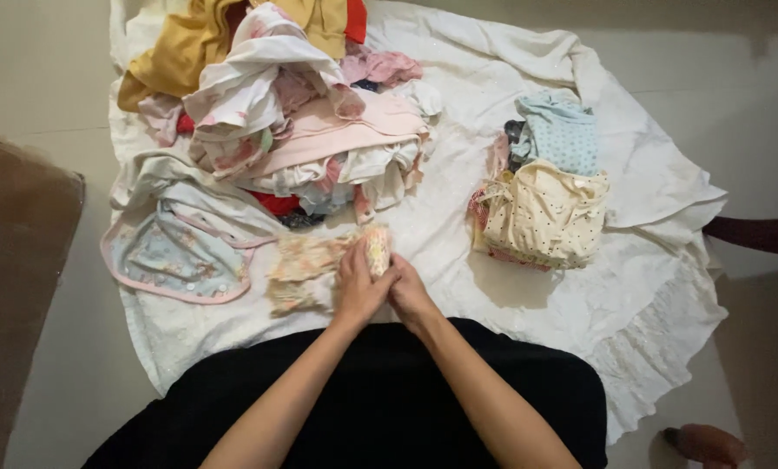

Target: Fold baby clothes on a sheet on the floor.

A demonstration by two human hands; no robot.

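Nearest, just below centre, the left hand [357, 285] and the right hand [411, 293] meet side by side on a small garment [315, 265] spread over a white sheet [458, 200] on the floor [33, 78]. The left hand's fingers are curled closed around the garment's right end, pinching a folded wad of it. The right hand presses against the left, fingers bent in; whether it grips cloth itself cannot be told.

The garment is pale yellow with a faint pink and orange floral print, crumpled and partly folded. Its long axis runs roughly from 9 o'clock to 3 o'clock, the gathered end pointing toward 3 o'clock at the hands and the loose end lying flat toward 9 o'clock.

At 9 to 10 o'clock lies a light blue bib [176, 256] edged in pink. At 2 o'clock sits a folded stack [545, 213] topped by a cream dotted piece. Farthest, at 11 to 12 o'clock, rises a loose heap of clothes [293, 113].
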